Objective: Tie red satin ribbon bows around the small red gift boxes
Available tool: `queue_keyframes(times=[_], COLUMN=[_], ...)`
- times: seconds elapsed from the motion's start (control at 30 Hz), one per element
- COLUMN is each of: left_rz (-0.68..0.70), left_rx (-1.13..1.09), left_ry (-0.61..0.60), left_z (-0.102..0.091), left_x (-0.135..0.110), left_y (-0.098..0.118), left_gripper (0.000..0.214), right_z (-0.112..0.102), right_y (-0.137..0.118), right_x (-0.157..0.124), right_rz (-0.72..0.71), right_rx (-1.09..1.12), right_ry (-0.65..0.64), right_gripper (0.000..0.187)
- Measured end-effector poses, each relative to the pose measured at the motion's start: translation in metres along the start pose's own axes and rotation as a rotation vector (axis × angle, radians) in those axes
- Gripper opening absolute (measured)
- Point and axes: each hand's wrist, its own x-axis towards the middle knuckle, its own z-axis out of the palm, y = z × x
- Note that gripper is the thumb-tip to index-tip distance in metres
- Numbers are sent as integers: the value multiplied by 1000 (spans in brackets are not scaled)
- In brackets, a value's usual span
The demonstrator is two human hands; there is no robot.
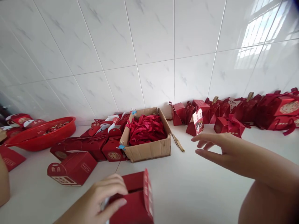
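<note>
My left hand (106,194) grips a red gift box (135,202) at the front of the counter; its top gapes and one rounded end flap stands up. My right hand (215,146) reaches in from the right with fingers apart and holds nothing. Just beyond its fingertips stands a small triangular red and white box (195,123). Between and behind my hands, a cardboard carton (149,151) holds a heap of dark red ribbons (148,129). A gold ribbon (177,142) hangs over the carton's right side onto the counter.
Red gift boxes (90,146) crowd the carton's left side, with a single box (73,169) in front. A red plastic basin (44,137) sits farther left, near another person's arm (3,183). Ribboned boxes (247,112) line the tiled wall (154,37) at right.
</note>
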Motion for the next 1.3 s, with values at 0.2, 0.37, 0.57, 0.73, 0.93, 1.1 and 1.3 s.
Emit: queue_keyframes(times=[0.2,0.37,0.57,0.73,0.93,1.1,1.3], left_rz=[168,286,229,-421,-541,-464,-44], left_rx=[95,311,144,417,391,223,-478], left_ry=[-156,-186,-19,43,-60,137,194], left_z=[35,58,31,-20,-23,-37,-33], left_x=[46,73,98,155,194,180,141], left_y=[45,58,52,12,-30,-19,50], left_gripper=[13,12,27,34,34,27,34], right_z=[-3,-5,-8,-8,-7,-2,32], right_y=[-15,-20,-20,-20,-17,-36,-72], right_x=[3,2,4,7,12,26,49], right_rz=[37,23,12,-8,1,1,53], right_rx=[-84,-102,-67,-52,11,165,785], right_ry=[11,-41,28,61,9,151,9], right_gripper=[30,28,29,30,31,25,43])
